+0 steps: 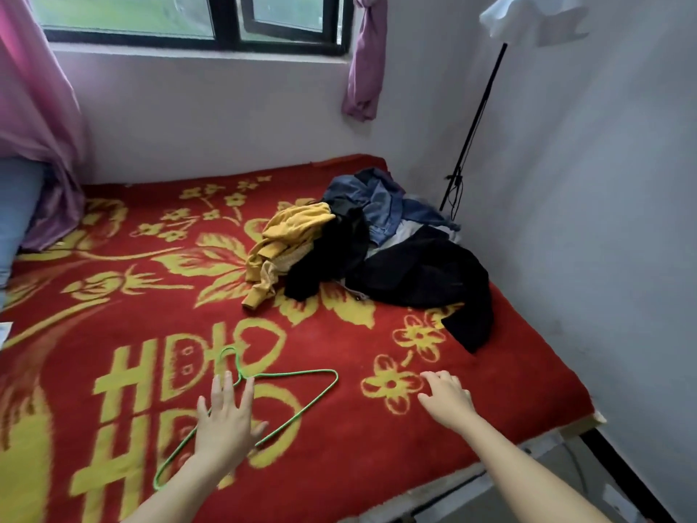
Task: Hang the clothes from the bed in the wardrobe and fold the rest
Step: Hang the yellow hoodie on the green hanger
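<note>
My left hand (226, 417) lay spread over the green hanger (301, 372) (ready, I judged, for hanging), the clothes pile (377, 251) beyond it.

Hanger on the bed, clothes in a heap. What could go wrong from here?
1. The yellow top and black garment lie overlapped, so pulling one will likely drag the other along.
2. The green hanger is thin wire. A heavy garment may bend it or slide off.
</note>
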`<move>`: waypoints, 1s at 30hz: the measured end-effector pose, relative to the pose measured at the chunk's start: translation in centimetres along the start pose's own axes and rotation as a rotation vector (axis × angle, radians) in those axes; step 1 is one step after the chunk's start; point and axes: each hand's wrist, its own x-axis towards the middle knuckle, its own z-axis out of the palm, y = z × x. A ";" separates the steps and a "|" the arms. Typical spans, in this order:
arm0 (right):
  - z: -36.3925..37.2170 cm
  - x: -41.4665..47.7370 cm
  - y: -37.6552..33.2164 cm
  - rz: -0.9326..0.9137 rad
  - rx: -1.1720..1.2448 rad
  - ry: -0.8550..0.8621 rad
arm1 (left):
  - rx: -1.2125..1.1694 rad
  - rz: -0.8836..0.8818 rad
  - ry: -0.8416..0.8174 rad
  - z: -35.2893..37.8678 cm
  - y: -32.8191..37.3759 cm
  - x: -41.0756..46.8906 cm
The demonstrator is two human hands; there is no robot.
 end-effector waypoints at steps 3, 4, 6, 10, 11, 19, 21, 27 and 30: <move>-1.3 4.0 1.6 -0.062 -0.004 -0.037 | -0.060 -0.083 -0.037 -1.3 3.6 2.3; -1.9 5.3 2.2 -0.084 -0.023 -0.050 | -0.081 -0.109 -0.045 -1.7 4.9 3.1; -2.8 8.0 3.2 -0.112 -0.055 -0.065 | -0.114 -0.149 -0.047 -2.7 7.1 4.5; -4.9 13.8 3.2 -0.180 -0.113 -0.052 | -0.164 -0.223 -0.001 -4.3 10.0 7.3; -4.9 15.2 2.5 -0.214 -0.117 -0.049 | -0.169 -0.247 0.011 -4.4 10.1 7.7; -3.2 21.3 -7.4 -0.444 -0.207 -0.091 | -0.185 -0.407 -0.035 -3.0 5.5 10.6; -3.7 22.5 -9.8 -0.486 -0.245 -0.061 | -0.195 -0.439 -0.054 -2.2 4.1 11.6; -6.5 30.3 -18.0 -0.621 -0.388 0.158 | -0.301 -0.512 -0.132 2.2 0.8 17.4; -6.6 34.7 -22.3 -0.617 -0.439 0.201 | -0.364 -0.537 -0.151 5.5 -1.2 21.7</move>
